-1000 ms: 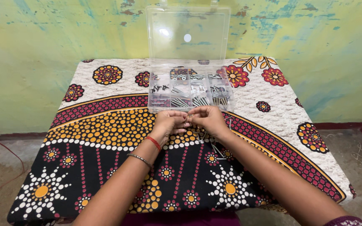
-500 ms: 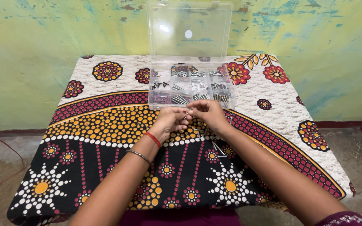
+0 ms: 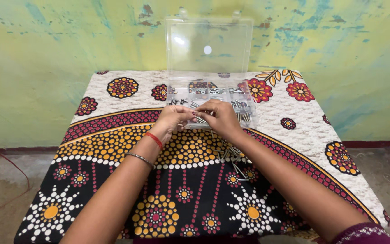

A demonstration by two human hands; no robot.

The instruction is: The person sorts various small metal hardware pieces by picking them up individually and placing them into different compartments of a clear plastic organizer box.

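Your left hand (image 3: 173,118) and right hand (image 3: 220,117) meet over the clear box (image 3: 213,97), fingertips pinched together; what they grip is too small to tell. Loose screws (image 3: 233,158) lie nearby.

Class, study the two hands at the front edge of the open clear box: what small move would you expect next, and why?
Probably the right hand lowers its small metal piece into a front compartment of the compartment box. Both hands, the left hand too, meet right over that edge, and the lid stands open.
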